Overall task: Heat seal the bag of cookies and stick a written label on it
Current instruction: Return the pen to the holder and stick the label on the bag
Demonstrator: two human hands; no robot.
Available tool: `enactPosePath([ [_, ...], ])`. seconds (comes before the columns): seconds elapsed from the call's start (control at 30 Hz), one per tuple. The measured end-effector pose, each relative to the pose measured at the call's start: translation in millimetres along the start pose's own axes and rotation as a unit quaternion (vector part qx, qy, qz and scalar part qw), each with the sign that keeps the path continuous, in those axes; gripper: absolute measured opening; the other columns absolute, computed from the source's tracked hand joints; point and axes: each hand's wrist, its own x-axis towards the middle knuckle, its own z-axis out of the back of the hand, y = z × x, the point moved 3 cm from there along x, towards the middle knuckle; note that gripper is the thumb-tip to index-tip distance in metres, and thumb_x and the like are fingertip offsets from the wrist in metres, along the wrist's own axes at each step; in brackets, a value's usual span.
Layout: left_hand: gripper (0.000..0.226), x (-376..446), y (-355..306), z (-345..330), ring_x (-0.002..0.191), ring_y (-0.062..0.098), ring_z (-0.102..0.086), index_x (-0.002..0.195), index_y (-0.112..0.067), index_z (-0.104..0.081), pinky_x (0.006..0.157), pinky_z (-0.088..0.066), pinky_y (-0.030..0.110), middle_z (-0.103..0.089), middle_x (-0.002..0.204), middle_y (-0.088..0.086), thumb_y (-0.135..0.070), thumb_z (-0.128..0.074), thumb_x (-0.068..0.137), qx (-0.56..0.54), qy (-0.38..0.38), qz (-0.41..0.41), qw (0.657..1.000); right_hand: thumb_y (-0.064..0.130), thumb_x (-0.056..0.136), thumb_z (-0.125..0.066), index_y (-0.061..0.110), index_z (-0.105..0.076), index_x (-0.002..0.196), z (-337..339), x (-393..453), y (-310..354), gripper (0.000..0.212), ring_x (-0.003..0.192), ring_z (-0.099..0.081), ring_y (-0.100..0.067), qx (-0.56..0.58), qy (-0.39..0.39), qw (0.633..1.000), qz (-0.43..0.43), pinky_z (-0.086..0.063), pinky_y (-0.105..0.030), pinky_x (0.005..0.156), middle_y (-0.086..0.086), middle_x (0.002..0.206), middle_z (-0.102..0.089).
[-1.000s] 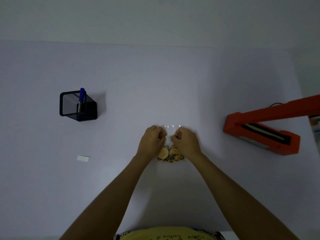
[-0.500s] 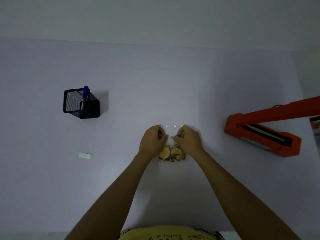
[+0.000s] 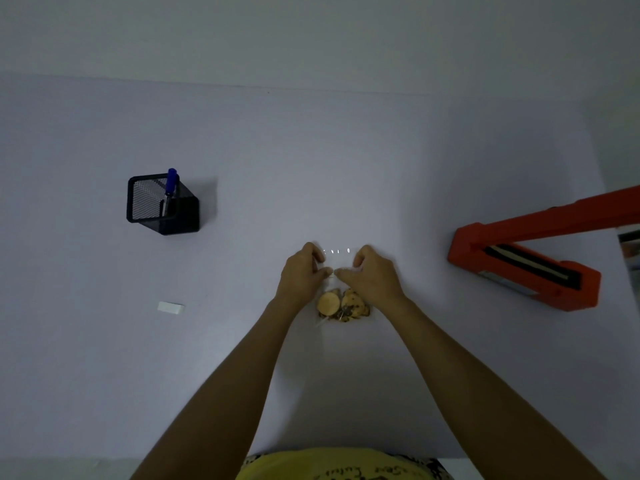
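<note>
Both hands — left hand (image 3: pixel 302 273), right hand (image 3: pixel 372 276) — pinching the clear bag of cookies (image 3: pixel 341 303) mouth, frame centre. Could crease or trap crumbs near the mouth — weak seal at the orange heat sealer (image 3: pixel 526 268), right edge.

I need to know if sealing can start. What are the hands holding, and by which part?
Both the left hand and right hand pinch the clear cookie bag near its open top, above the cookies.
</note>
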Motion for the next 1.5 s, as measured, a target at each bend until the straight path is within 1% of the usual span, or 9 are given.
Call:
enactPosePath([
  [0.13, 0.022, 0.2, 1.2, 0.0, 0.064, 0.013, -0.049, 0.09, -0.01, -0.053, 0.063, -0.043, 0.026, -0.053, 0.071, 0.0, -0.013, -0.072, 0.081, -0.009, 0.002, 0.003, 1.0, 0.028, 0.074, -0.073, 0.014, -0.047, 0.083, -0.5, 1.1, 1.7, 0.031, 0.062, -0.047, -0.014, -0.017, 0.012, 1.0, 0.003, -0.037, -0.027, 0.052, 0.003, 0.069, -0.049],
  [0.33, 0.017, -0.2, 3.8, 5.4, 0.063, 0.012, -0.048, 0.091, -0.011, -0.055, 0.057, -0.037, 0.014, -0.049, 0.067, -0.004, -0.006, -0.068, 0.081, -0.005, 0.031, -0.009, 0.999, 0.012, 0.078, -0.069, 0.007, -0.056, 0.088, 8.2, 6.9, -3.6, 0.018, 0.069, -0.053, -0.017, 0.004, 0.022, 1.0, -0.001, -0.041, -0.024, 0.056, -0.002, 0.076, -0.057],
  [0.47, 0.017, -0.7, 4.4, 7.4, 0.065, 0.013, -0.048, 0.093, -0.008, -0.056, 0.062, -0.041, 0.023, -0.051, 0.069, -0.003, -0.004, -0.066, 0.08, -0.013, 0.037, -0.008, 0.999, 0.018, 0.077, -0.07, 0.006, -0.055, 0.087, 8.2, 6.3, -1.8, 0.022, 0.066, -0.052, -0.015, 0.005, 0.029, 1.0, 0.001, -0.042, -0.027, 0.057, -0.001, 0.075, -0.056],
  [0.6, 0.026, -0.6, 3.7, 5.5, 0.058, 0.008, -0.044, 0.09, -0.011, -0.055, 0.054, -0.037, 0.015, -0.05, 0.066, -0.006, -0.018, -0.076, 0.077, -0.016, 0.03, -0.009, 0.999, 0.014, 0.076, -0.07, 0.006, -0.055, 0.091, 7.6, 5.2, -1.9, 0.023, 0.067, -0.05, -0.015, 0.0, 0.048, 0.999, 0.003, -0.041, -0.028, 0.057, 0.0, 0.075, -0.054],
  [0.73, 0.027, 0.6, 5.4, 5.2, 0.06, 0.009, -0.046, 0.09, -0.012, -0.053, 0.055, -0.038, 0.018, -0.052, 0.067, -0.004, -0.015, -0.076, 0.076, -0.005, 0.032, -0.002, 0.999, 0.01, 0.078, -0.068, 0.011, -0.053, 0.088, 11.1, 6.8, -4.1, 0.019, 0.068, -0.051, -0.018, 0.01, 0.049, 0.999, 0.01, -0.04, -0.025, 0.056, -0.001, 0.072, -0.053],
  [0.87, 0.027, 0.7, 5.6, 4.9, 0.061, 0.011, -0.048, 0.09, -0.012, -0.054, 0.055, -0.038, 0.018, -0.053, 0.067, -0.003, -0.014, -0.076, 0.075, -0.002, 0.029, -0.001, 1.0, 0.021, 0.077, -0.074, 0.012, -0.05, 0.087, 8.7, 3.9, -2.7, 0.027, 0.065, -0.048, -0.015, 0.005, 0.047, 0.999, 0.012, -0.042, -0.028, 0.058, -0.001, 0.075, -0.054],
  [1.03, 0.027, 1.1, 5.6, 4.2, 0.061, 0.011, -0.048, 0.091, -0.011, -0.054, 0.054, -0.038, 0.017, -0.053, 0.067, -0.003, -0.013, -0.076, 0.076, -0.002, 0.028, 0.005, 1.0, 0.009, 0.08, -0.066, 0.011, -0.051, 0.087, 11.2, 6.3, -5.2, 0.017, 0.068, -0.051, -0.019, 0.004, 0.04, 0.999, 0.014, -0.039, -0.025, 0.055, -0.002, 0.073, -0.054],
  [1.37, 0.026, 1.0, 5.5, 3.9, 0.061, 0.01, -0.047, 0.09, -0.011, -0.054, 0.054, -0.038, 0.017, -0.051, 0.066, -0.005, -0.012, -0.076, 0.075, -0.007, 0.027, 0.008, 1.0, 0.006, 0.08, -0.065, 0.011, -0.049, 0.084, 12.7, 6.7, -5.3, 0.017, 0.064, -0.048, -0.017, 0.006, 0.029, 0.999, 0.017, -0.037, -0.022, 0.053, -0.006, 0.074, -0.055],
  [1.5, 0.027, -1.2, 2.9, 6.4, 0.063, 0.011, -0.048, 0.092, -0.012, -0.054, 0.055, -0.038, 0.014, -0.051, 0.067, -0.005, -0.015, -0.076, 0.077, -0.011, 0.027, 0.01, 1.0, 0.012, 0.083, -0.065, 0.012, -0.052, 0.087, 16.0, 5.1, -4.5, 0.013, 0.066, -0.051, -0.014, 0.033, 0.034, 0.999, 0.007, -0.038, -0.019, 0.054, -0.001, 0.076, -0.057],
])
